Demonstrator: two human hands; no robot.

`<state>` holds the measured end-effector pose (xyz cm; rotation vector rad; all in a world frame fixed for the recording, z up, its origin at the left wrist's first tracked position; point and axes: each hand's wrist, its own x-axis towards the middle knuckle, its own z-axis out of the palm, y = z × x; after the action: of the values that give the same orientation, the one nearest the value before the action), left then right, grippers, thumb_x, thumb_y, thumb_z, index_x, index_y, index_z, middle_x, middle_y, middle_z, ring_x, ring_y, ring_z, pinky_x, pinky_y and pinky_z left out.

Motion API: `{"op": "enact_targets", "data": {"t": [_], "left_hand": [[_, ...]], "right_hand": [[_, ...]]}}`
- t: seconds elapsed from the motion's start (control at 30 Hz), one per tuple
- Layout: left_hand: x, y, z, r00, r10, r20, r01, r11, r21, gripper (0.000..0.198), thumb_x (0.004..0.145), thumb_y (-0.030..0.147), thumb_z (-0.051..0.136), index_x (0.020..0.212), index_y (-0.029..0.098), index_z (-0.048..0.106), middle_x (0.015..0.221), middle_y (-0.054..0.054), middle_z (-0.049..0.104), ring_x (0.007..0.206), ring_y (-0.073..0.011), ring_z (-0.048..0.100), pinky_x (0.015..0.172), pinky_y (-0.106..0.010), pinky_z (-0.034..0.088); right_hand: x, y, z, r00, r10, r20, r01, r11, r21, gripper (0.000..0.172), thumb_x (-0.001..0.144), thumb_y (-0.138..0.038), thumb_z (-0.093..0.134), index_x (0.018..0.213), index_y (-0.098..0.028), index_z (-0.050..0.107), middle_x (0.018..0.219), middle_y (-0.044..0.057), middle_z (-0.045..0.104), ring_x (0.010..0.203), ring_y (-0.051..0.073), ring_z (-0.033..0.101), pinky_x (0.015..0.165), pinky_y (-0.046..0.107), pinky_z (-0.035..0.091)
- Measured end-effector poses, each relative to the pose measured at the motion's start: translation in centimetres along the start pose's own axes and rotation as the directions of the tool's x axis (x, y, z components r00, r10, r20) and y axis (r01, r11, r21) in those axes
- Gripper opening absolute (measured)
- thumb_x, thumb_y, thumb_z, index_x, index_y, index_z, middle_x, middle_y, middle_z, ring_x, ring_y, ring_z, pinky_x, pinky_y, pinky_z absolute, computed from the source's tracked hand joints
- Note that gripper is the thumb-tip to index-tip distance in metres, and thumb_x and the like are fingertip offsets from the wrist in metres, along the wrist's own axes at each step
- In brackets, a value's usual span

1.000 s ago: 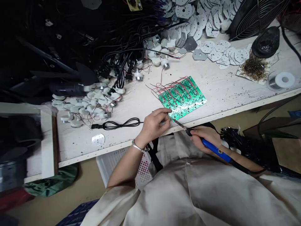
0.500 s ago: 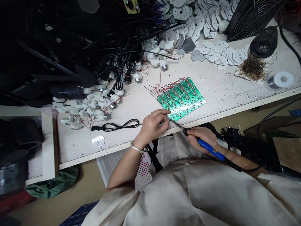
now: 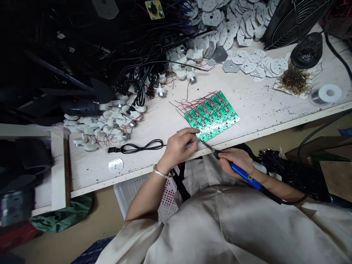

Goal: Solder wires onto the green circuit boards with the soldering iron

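Little has shifted over the last second: the right hand and its soldering iron have crept a touch to the left, while the left hand has hardly moved. Nearest, just off the table's near edge, the right hand is clenched around the iron's blue handle. The iron's long axis runs from near right to far left, and its metal tip ends at the near left corner of the green circuit board. The left hand rests on the white table, fingers pinched on a thin grey piece too small to name, just beside the tip. The board lies just beyond and to the right of those fingers, with red wires across it, and the left hand is the nearer to it. To the left lies a coiled black cable, and farther back a heap of small motors.
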<state>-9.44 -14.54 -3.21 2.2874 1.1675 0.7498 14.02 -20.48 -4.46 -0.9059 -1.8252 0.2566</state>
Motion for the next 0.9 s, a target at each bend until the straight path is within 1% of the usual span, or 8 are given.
{"op": "enact_targets", "data": {"t": [0.07, 0.23, 0.33, 0.37, 0.43, 0.57, 0.73, 0.9], "left_hand": [[0.0, 0.0, 0.0, 1.0, -0.001, 0.006, 0.001, 1.0, 0.002, 0.01, 0.088, 0.015, 0.059, 0.078, 0.017, 0.062, 0.11, -0.009, 0.073, 0.097, -0.0162, 0.071, 0.083, -0.029, 0.059], [0.0, -0.1, 0.1, 1.0, -0.018, 0.017, 0.018, 1.0, -0.006, 0.011, 0.087, 0.015, 0.059, 0.078, 0.018, 0.062, 0.11, -0.01, 0.074, 0.098, -0.0172, 0.071, 0.083, -0.03, 0.059], [0.0, 0.2, 0.0, 1.0, -0.021, 0.014, 0.021, 1.0, -0.008, 0.009, 0.086, 0.014, 0.059, 0.079, 0.018, 0.063, 0.109, -0.01, 0.074, 0.098, -0.0181, 0.072, 0.083, -0.031, 0.059], [0.0, 0.4, -0.1, 1.0, -0.022, 0.015, 0.022, 1.0, -0.007, 0.009, 0.086, 0.014, 0.059, 0.079, 0.018, 0.063, 0.109, -0.01, 0.074, 0.097, -0.0183, 0.072, 0.083, -0.031, 0.059], [-0.1, 0.8, -0.2, 0.999, -0.038, 0.028, 0.038, 0.999, -0.005, 0.009, 0.085, 0.014, 0.059, 0.079, 0.019, 0.063, 0.108, -0.009, 0.075, 0.097, -0.0182, 0.072, 0.083, -0.031, 0.06], [-0.3, 1.0, -0.1, 0.991, -0.107, 0.084, 0.105, 0.994, 0.027, 0.01, 0.082, 0.013, 0.061, 0.075, 0.02, 0.063, 0.11, -0.008, 0.075, 0.099, -0.0182, 0.072, 0.087, -0.03, 0.059], [-0.4, 0.7, 0.1, 0.989, -0.126, 0.072, 0.122, 0.991, 0.054, 0.01, 0.081, 0.013, 0.062, 0.074, 0.02, 0.063, 0.112, -0.007, 0.075, 0.098, -0.019, 0.073, 0.086, -0.03, 0.059], [-0.3, 0.7, -0.1, 0.994, -0.084, 0.067, 0.082, 0.996, 0.025, 0.01, 0.08, 0.012, 0.061, 0.074, 0.019, 0.062, 0.109, -0.007, 0.075, 0.098, -0.0185, 0.073, 0.085, -0.03, 0.059]], "right_hand": [[0.0, -0.1, -0.3, 0.999, 0.05, -0.01, -0.05, 0.999, -0.008, 0.017, 0.095, -0.02, 0.058, 0.11, -0.027, 0.063, 0.072, -0.003, 0.075, 0.061, 0.017, 0.073, 0.06, 0.028, 0.065], [0.2, 0.1, -1.0, 0.993, 0.105, -0.049, -0.102, 0.993, 0.064, 0.025, 0.091, -0.014, 0.062, 0.115, -0.022, 0.065, 0.07, -0.002, 0.075, 0.068, 0.017, 0.075, 0.067, 0.027, 0.066], [-0.1, 0.1, -1.4, 0.978, 0.19, -0.086, -0.184, 0.98, 0.072, 0.027, 0.088, -0.013, 0.065, 0.113, -0.022, 0.067, 0.069, -0.003, 0.075, 0.066, 0.018, 0.075, 0.066, 0.03, 0.066], [-0.2, 0.0, -1.6, 0.971, 0.218, -0.098, -0.212, 0.975, 0.067, 0.027, 0.088, -0.014, 0.065, 0.112, -0.023, 0.068, 0.068, -0.003, 0.075, 0.064, 0.019, 0.074, 0.064, 0.032, 0.066], [-0.6, -0.2, -1.8, 0.962, 0.269, -0.033, -0.268, 0.963, 0.039, 0.031, 0.088, -0.016, 0.063, 0.117, -0.029, 0.068, 0.067, -0.004, 0.075, 0.063, 0.022, 0.075, 0.06, 0.035, 0.067], [-1.0, 0.0, -1.7, 0.926, 0.368, -0.09, -0.365, 0.93, 0.045, 0.042, 0.086, -0.02, 0.062, 0.122, -0.043, 0.067, 0.069, -0.003, 0.075, 0.059, 0.034, 0.073, 0.057, 0.052, 0.067], [-0.8, 0.3, -1.3, 0.939, 0.339, -0.064, -0.33, 0.936, 0.119, 0.049, 0.086, -0.022, 0.062, 0.129, -0.047, 0.063, 0.076, -0.004, 0.077, 0.066, 0.037, 0.074, 0.059, 0.054, 0.068], [-0.7, 0.5, -1.2, 0.961, 0.26, -0.095, -0.264, 0.964, -0.029, 0.04, 0.086, -0.023, 0.07, 0.125, -0.034, 0.065, 0.079, 0.0, 0.078, 0.068, 0.028, 0.076, 0.062, 0.04, 0.068]]}}
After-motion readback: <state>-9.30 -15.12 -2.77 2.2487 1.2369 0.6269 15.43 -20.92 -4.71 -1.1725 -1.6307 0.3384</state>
